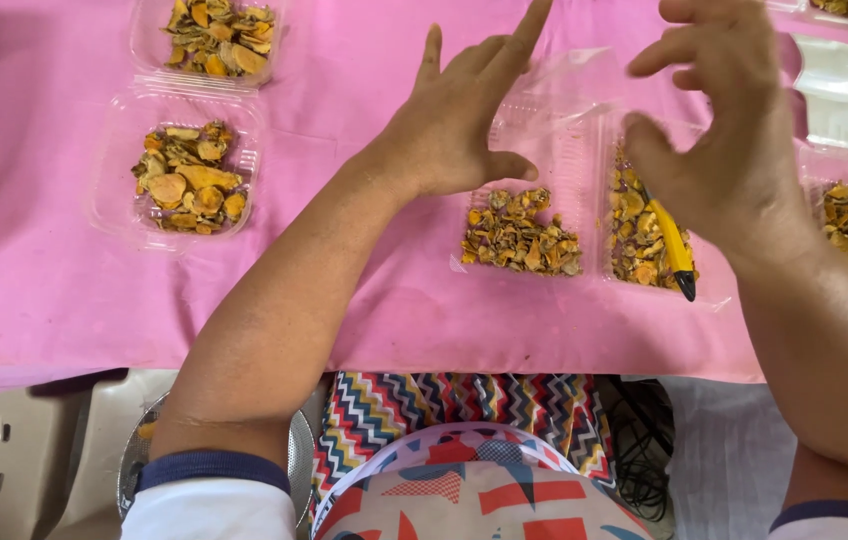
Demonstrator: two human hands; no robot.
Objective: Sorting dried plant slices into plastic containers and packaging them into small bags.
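Hovering over an open clear clamshell tray (584,150) at twelve o'clock, both hands are empty, their fingers spread. The tray is lying on the pink-covered desk (64,300), each half holding dried orange-yellow slices (519,235). The left hand (459,125) is floating above the left half, grip open; the right hand (729,140) is curling loosely above the right half, gripping nothing. A yellow pen-like tool (677,250) is resting on the right pile. Judging by this, filling looks finished and closing is pending: that calls for lifting the tool out first. Filled trays (184,175) are sitting at ten o'clock.
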